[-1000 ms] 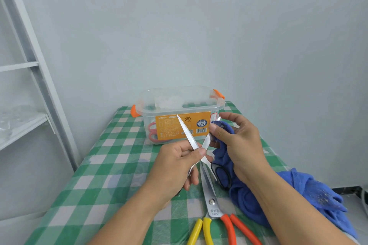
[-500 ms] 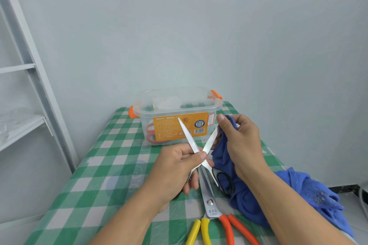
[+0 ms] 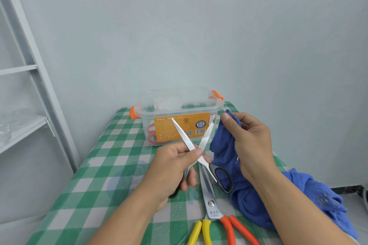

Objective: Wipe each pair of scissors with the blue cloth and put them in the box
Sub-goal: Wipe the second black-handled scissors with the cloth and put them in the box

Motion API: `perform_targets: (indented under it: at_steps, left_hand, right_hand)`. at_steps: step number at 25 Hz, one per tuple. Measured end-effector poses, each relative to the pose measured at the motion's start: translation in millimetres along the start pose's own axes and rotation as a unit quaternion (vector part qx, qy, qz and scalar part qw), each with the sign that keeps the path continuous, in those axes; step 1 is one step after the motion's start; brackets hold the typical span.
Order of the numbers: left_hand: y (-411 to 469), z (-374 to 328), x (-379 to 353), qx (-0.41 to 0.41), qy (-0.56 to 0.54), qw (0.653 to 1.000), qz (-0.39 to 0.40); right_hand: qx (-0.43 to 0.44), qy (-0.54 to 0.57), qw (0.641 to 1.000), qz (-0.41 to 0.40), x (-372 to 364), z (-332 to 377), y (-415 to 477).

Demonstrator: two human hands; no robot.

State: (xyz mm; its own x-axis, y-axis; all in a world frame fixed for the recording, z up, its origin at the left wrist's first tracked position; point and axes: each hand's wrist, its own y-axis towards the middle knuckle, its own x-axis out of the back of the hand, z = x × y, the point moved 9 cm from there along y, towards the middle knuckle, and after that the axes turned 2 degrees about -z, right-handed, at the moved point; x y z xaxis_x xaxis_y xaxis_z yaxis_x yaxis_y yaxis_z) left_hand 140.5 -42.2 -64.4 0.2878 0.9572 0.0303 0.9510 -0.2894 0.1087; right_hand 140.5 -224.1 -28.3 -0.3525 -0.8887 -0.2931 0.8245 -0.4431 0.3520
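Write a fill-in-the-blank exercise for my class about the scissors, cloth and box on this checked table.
1. The left hand holds open scissors with ____ handles.
2. The cloth pinched by the right hand is ____.
3. The box contains boxed scissors with ____ handles.
4. The big scissors lying on the table have one yellow handle and one ____ one.

Missing words: black; blue; red; orange.

Left grip (image 3: 171, 163) pinches the scissors (image 3: 184, 136) (thumb on top); right grip (image 3: 251, 145), raised alongside, pinches the cloth (image 3: 221, 145).
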Motion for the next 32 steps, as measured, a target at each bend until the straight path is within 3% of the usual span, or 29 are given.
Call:
perform_targets:
  at_steps: [7, 12, 22, 29, 32]
  left_hand:
    - [0.3, 1.3, 0.4, -0.001, 0.007, 1.000, 0.003]
    - [0.9, 1.9, -2.6, -0.011, 0.045, 0.999, 0.017]
    - [-3.3, 1.3, -8.9, 0.003, 0.038, 0.999, 0.023]
    - [-1.7, 3.0, -5.2, 0.013, 0.029, 0.999, 0.019]
    - [-1.3, -0.2, -0.3, 0.014, 0.020, 1.000, 0.009]
  right_hand:
    - [-0.062, -0.023, 0.997, 0.029, -11.8, -25.5, -1.7]
    - [-0.121, 0.037, 0.991, 0.039, -11.6, -34.7, 1.9]
    - [-0.085, 0.005, 0.996, -0.009, -5.2, -23.2, -0.2]
    - [-0.049, -0.035, 0.991, -0.118, 27.6, -15.2, 9.0]
    - [-0.032, -0.055, 0.992, -0.105, 25.5, -10.1, 8.0]
